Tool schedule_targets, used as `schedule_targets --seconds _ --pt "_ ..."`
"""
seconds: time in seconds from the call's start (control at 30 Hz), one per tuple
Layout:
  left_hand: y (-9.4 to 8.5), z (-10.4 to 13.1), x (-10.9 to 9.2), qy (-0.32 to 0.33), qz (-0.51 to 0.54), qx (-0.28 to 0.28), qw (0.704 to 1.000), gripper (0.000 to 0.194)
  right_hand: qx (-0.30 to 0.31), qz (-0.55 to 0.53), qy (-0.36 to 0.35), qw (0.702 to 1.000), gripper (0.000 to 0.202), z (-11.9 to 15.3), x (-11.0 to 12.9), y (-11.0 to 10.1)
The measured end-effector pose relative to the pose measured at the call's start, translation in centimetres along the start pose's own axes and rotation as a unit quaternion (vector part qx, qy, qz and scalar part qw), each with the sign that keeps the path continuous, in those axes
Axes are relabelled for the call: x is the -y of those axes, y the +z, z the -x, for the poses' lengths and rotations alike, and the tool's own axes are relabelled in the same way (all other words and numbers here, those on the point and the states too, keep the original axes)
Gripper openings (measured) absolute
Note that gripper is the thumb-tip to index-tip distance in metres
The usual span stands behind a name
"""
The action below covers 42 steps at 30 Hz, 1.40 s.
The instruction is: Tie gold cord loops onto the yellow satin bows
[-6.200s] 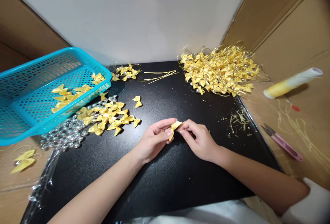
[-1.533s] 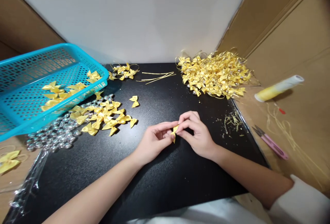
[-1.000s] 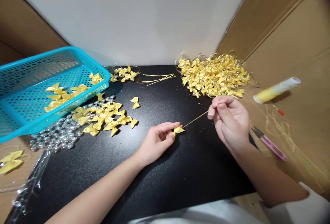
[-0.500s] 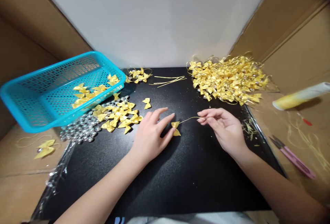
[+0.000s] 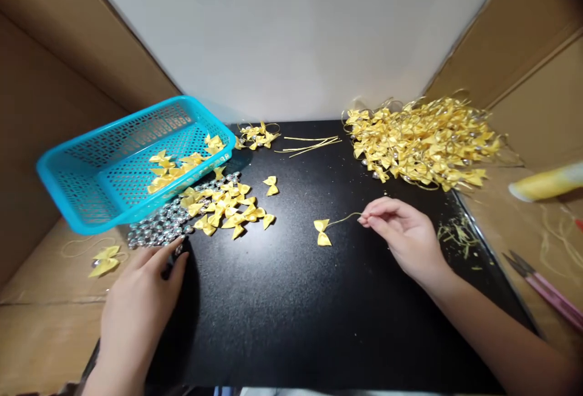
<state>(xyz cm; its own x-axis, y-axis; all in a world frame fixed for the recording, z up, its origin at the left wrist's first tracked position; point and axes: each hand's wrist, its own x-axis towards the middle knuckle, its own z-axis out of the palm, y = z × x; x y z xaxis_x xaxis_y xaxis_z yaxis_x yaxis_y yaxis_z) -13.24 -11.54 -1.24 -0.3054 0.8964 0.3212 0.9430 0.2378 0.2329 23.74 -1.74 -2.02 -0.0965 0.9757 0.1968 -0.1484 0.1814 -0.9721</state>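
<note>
My left hand (image 5: 148, 280) is at the near edge of the pile of silver beads (image 5: 159, 223), thumb and index finger closed around a silver bead (image 5: 179, 250). Between the pinched fingertips of my right hand (image 5: 401, 229) is the end of a thin gold cord (image 5: 344, 220). The cord runs left to a yellow bow (image 5: 322, 233) lying on the black table (image 5: 273, 323). Loose yellow bows (image 5: 232, 208) lie beside the beads, and a single bow (image 5: 271, 185) sits to their right.
A blue basket (image 5: 95, 226) with yellow bows stands at the left. Finished-looking bows with cords (image 5: 419, 141) are heaped at the back right. Cut cords (image 5: 314, 142) lie at the back. Pink snips (image 5: 546, 290), cord scraps (image 5: 458, 235) and a yellow roll (image 5: 549, 183) are at the right.
My left hand has left the bow and moved left to the beads, where it has pinched one. My right hand still holds the cord. The view has shifted slightly.
</note>
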Motion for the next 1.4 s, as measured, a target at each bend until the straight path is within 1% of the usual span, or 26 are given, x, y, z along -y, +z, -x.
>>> schedule_targets --seconds 0.07,0.17,0.27,0.3,0.33,0.37,0.4,0.43,0.47,0.5,0.53,0.57,0.6,0.63,0.7,0.77,0.93,1.13,1.3,1.4 --pt "0.4 0.3 -0.3 0.012 0.056 -0.035 0.998 0.019 0.004 0.001 0.005 1.0 0.01 -0.1 -0.1 0.2" --pt "0.1 0.4 -1.3 0.019 0.09 -0.061 0.994 0.019 0.009 0.005 0.015 1.0 0.012 0.0 -0.2 0.3" --pt "-0.7 0.7 -3.3 -0.018 0.099 -0.084 0.991 0.02 0.015 0.005 0.032 0.999 0.013 0.3 -0.1 0.6" --pt "-0.9 0.8 -4.4 -0.036 0.132 -0.074 0.988 0.021 0.018 0.004 0.042 0.999 0.012 0.4 0.0 0.7" --pt "-1.0 0.9 -5.6 -0.055 0.2 -0.04 0.977 0.023 0.024 0.004 0.053 0.998 0.011 0.6 0.1 0.9" --pt "-0.9 1.0 -7.0 -0.062 0.285 0.01 0.957 0.022 0.031 0.005 0.063 0.997 0.01 0.8 0.2 1.1" --pt "-0.6 1.0 -8.5 -0.051 0.365 0.08 0.926 0.02 0.041 0.008 0.07 0.997 0.009 1.0 0.3 1.2" --pt "0.0 1.0 -10.0 -0.05 0.437 0.157 0.884 0.022 0.052 0.013 0.073 0.996 0.008 1.1 0.4 1.4" --pt "0.7 0.8 -11.5 -0.063 0.499 0.225 0.834 0.026 0.061 0.02 0.072 0.995 0.008 1.3 0.5 1.5" --pt "1.5 0.6 -12.9 -0.084 0.55 0.279 0.782 0.029 0.069 0.031 0.067 0.995 0.007 1.4 0.6 1.6" --pt "2.4 0.4 -14.2 -0.111 0.596 0.31 0.733 0.03 0.074 0.044 0.06 0.994 0.006 1.5 0.6 1.7" --pt "3.3 0.1 -15.3 -0.138 0.635 0.326 0.687 0.033 0.078 0.06 0.05 0.994 0.006 1.6 0.6 1.7" --pt "4.2 -0.1 -16.2 -0.163 0.662 0.339 0.649 0.036 0.08 0.076 0.039 0.993 0.006 1.7 0.6 1.7" --pt "4.9 -0.3 -16.9 -0.181 0.68 0.345 0.621 0.038 0.081 0.092 0.028 0.992 0.005 1.7 0.6 1.7" --pt "6.1 -0.4 -17.8 -0.193 0.71 0.339 0.587 0.038 0.081 0.122 0.011 0.989 0.006 1.8 0.4 1.7" --pt "6.7 -0.3 -18.1 -0.191 0.725 0.327 0.575 0.037 0.077 0.147 0.004 0.986 0.007 1.9 0.2 1.8" --pt "6.9 0.1 -17.7 -0.178 0.72 0.316 0.592 0.038 0.076 0.164 -0.003 0.984 0.01 2.1 0.0 2.0" --pt "7.0 0.2 -17.5 -0.171 0.722 0.317 0.59 0.034 0.073 0.165 -0.001 0.984 0.009 2.3 0.1 2.3" --pt "6.9 0.6 -17.5 -0.133 0.706 0.321 0.617 0.024 0.074 0.177 -0.009 0.981 0.009 2.6 0.3 2.5" --pt "6.8 0.7 -17.4 -0.098 0.703 0.316 0.63 0.018 0.071 0.172 0.004 0.983 0.007 2.7 0.2 2.6"
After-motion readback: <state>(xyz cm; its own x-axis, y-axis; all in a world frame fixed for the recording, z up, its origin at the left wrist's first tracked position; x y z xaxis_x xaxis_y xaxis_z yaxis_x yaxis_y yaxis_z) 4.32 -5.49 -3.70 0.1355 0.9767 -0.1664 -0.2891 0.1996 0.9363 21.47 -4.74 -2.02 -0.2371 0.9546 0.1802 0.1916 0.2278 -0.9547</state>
